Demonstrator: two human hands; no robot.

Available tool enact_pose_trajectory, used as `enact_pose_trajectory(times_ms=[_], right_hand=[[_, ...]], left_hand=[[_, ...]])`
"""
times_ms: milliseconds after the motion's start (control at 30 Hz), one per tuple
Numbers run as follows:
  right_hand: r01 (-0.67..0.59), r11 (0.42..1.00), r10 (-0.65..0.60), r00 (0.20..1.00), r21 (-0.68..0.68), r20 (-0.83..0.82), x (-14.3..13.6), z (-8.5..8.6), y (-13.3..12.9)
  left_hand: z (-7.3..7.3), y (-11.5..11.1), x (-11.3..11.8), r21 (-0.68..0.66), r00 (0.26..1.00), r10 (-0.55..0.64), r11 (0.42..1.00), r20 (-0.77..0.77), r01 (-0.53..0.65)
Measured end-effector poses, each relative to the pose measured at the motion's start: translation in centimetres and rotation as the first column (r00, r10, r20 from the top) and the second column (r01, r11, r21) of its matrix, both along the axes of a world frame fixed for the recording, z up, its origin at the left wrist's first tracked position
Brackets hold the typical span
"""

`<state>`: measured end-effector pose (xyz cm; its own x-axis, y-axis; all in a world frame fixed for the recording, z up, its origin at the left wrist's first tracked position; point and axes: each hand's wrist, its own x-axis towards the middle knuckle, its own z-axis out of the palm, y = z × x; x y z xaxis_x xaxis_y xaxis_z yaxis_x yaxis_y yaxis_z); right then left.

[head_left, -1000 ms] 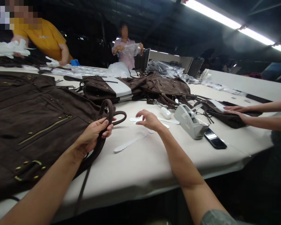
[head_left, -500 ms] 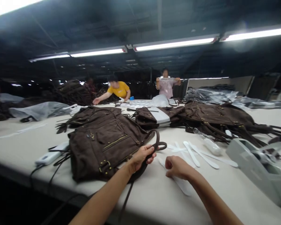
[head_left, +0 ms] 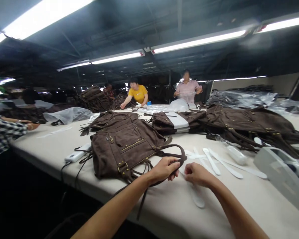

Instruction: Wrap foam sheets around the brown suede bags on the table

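A dark brown handbag point(head_left: 124, 146) with brass zips and buckles lies on the table in front of me. My left hand point(head_left: 164, 170) is closed around its strap-like handle point(head_left: 182, 150), which loops up above the fingers. Close beside it, my right hand point(head_left: 198, 174) pinches a white strip point(head_left: 198, 200) with a rounded end that hangs below the fingers. Several similar white strips point(head_left: 211, 161) lie loose on the table just beyond the right hand.
A grey tape dispenser point(head_left: 276, 172) stands at right, near a clear plastic-wrapped roll point(head_left: 235, 155). More brown bags point(head_left: 246, 121) lie behind. At left sit a white power strip point(head_left: 77, 152) and a person's checked sleeve point(head_left: 7, 132). Two co-workers stand across the table point(head_left: 49, 146).
The view has swung left, bringing in the checked sleeve. My hands have come closer together, with the strip now near the handle. The far co-worker has lowered the plastic sheet.
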<state>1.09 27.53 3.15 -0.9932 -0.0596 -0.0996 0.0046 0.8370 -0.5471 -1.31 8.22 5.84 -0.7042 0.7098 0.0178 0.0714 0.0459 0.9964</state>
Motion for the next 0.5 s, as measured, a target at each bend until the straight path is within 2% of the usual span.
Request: enact_pose_trajectory(times_ms=[67,100,167,233,300,400,500], right_hand=[[0.034,0.987,-0.044,0.997,-0.156,-0.059,0.0,-0.1,0.0],[0.044,0.963,-0.061,0.997,-0.266,-0.057,0.0,-0.2,-0.1],[0.061,0.877,-0.055,0.998,-0.477,0.025,0.0,-0.2,-0.5],[0.102,0.809,-0.020,0.989,-0.579,0.147,0.1,-0.2,-1.0],[0.154,0.774,-0.010,0.973,-0.614,0.231,0.3,-0.1,-1.5],[0.121,0.687,0.012,0.984,-0.717,0.178,0.7,0.4,-1.9],[-0.038,0.538,0.071,0.997,-0.842,0.000,0.9,1.0,-2.0]], left_hand=[[1.0,-0.4,0.2,0.002,0.999,0.049,0.999,-0.020,-0.049],[1.5,-0.6,0.2,0.010,0.996,0.085,0.996,-0.024,-0.085],[2.6,-0.8,0.2,0.040,0.987,0.160,0.986,-0.020,-0.160],[3.4,-0.9,0.4,0.071,0.979,0.204,0.976,-0.005,-0.204],[3.7,-0.8,0.8,0.072,0.977,0.215,0.974,-0.005,-0.214],[2.7,-0.5,1.6,0.004,0.987,0.162,0.987,-0.024,-0.162],[0.7,-0.2,2.5,-0.109,0.999,0.050,0.993,-0.011,-0.051]])
